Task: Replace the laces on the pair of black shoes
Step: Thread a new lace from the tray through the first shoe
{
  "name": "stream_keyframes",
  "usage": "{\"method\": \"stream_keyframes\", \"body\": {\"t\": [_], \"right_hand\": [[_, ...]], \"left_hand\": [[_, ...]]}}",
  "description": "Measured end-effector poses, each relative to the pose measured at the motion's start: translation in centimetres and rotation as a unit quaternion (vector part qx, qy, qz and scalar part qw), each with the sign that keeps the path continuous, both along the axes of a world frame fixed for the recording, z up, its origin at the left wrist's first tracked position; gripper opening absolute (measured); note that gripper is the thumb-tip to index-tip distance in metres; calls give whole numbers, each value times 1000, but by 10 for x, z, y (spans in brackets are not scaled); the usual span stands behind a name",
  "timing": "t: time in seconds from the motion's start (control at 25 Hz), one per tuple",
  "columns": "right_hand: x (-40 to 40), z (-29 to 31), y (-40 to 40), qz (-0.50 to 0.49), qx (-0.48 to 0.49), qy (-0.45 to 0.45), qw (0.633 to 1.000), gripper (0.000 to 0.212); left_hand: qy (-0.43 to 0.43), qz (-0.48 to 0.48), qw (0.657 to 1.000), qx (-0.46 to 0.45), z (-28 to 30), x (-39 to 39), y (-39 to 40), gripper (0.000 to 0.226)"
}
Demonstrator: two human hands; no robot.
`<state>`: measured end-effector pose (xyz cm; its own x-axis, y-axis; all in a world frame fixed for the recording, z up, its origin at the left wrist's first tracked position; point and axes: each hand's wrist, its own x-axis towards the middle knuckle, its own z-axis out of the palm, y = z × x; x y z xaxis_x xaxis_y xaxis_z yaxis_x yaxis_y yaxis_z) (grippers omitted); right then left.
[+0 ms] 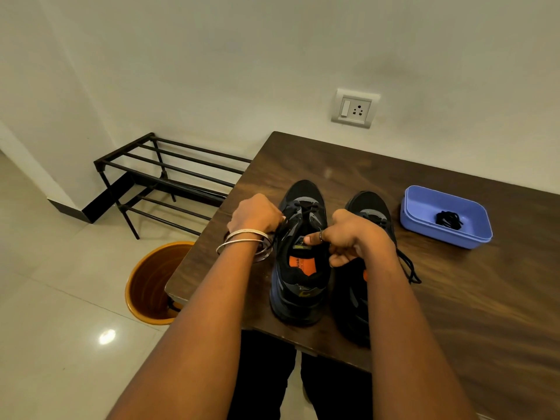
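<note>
Both hands [303, 228] pinching lace [295, 214]

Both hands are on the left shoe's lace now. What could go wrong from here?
1. The left black shoe sits with its heel at the near edge of the dark wooden table; a hard pull by the left hand or right hand might drag it off.
2. The loose lace end of the right black shoe trails beside the right forearm and could snag.
</note>
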<state>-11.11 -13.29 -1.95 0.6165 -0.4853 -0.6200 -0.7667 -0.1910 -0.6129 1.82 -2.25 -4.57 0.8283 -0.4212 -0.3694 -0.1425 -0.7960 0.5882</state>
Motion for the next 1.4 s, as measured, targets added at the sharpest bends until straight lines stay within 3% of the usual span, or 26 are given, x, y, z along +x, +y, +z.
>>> {"method": "stream_keyframes", "body": {"t": [0.24,0.4,0.48,0.6,0.68,0.76,0.84,0.92,1.0,1.08,1.16,1.2,1.28,1.36,1.4], "right_hand": [[2,6,6,-15,-18,17,1000,42],[4,16,2,-8,-79,20,997,45],[4,22,-1,-13,-105,-10,994,45],[5,29,-2,-49,-134,-78,987,41],[7,33,1,-73,-151,-130,977,31],[8,36,7,-75,-112,-202,970,26],[8,44,17,-58,-26,-265,962,35],[8,50,24,-45,72,-301,950,36],[7,55,26,-41,152,-315,936,24],[2,58,20,-77,171,-316,930,18],[-3,58,10,-167,170,-340,910,19],[-5,57,4,-222,152,-365,891,17],[-9,57,-9,-301,54,-409,860,19],[-12,57,-16,-315,-34,-438,841,23],[-11,57,-16,-300,-50,-444,843,22]], "left_hand": [[-78,7,997,18,4,-5,-2,20],[-105,-26,987,118,23,-3,0,43],[-81,-31,995,55,29,4,-3,43],[56,-11,982,-180,36,4,-3,18],[124,19,948,-293,51,-2,1,7],[222,50,892,-390,72,-7,4,8],[362,82,782,-501,88,-7,4,14],[443,118,670,-584,94,-6,0,23],[456,142,630,-612,91,-6,-4,36],[436,174,620,-629,85,-4,-6,28],[399,201,631,-634,74,1,-4,28],[369,204,660,-622,67,4,-3,35],[267,193,785,-525,51,8,0,41],[109,136,931,-322,35,13,5,42],[11,101,970,-220,29,14,7,42]]}}
